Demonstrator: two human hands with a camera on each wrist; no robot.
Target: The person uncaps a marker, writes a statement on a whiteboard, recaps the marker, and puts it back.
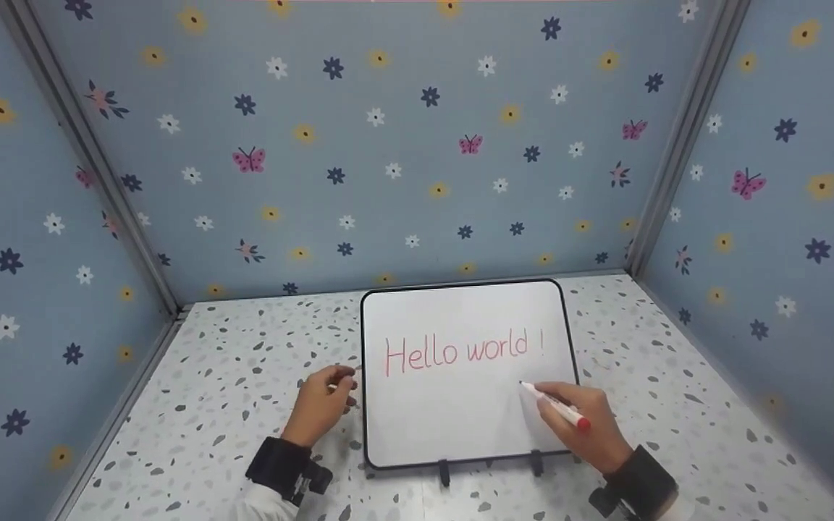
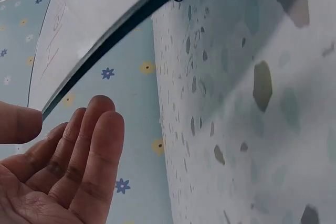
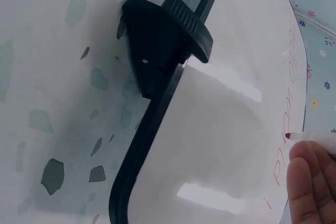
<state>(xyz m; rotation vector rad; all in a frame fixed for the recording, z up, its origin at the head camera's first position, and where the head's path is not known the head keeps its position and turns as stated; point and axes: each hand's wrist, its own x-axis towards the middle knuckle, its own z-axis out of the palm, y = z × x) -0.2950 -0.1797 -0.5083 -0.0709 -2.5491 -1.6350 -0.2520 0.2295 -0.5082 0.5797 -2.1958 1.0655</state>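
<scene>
A whiteboard (image 1: pixel 446 423) with a thin black frame stands propped on the speckled tabletop, with "Hello world !" in red handwriting (image 1: pixel 420 354) across its upper half. My right hand (image 1: pixel 594 427) pinches a white marker with a red end (image 1: pixel 562 411) between thumb and fingers, its uncapped tip over the board below the writing. In the right wrist view the dark red marker tip (image 3: pixel 288 136) shows too. My left hand (image 1: pixel 321 405) is beside the board's left edge, its fingers loosely extended. In the left wrist view the thumb (image 2: pixel 21 123) overlaps the board's corner.
Two black stand feet (image 1: pixel 444 472) hold the board's lower edge; one black support (image 3: pixel 165 40) looms large in the right wrist view. Flower-patterned blue panels (image 1: pixel 402 145) enclose the table at the back and both sides. Black camera bands (image 1: pixel 279 463) wrap both wrists.
</scene>
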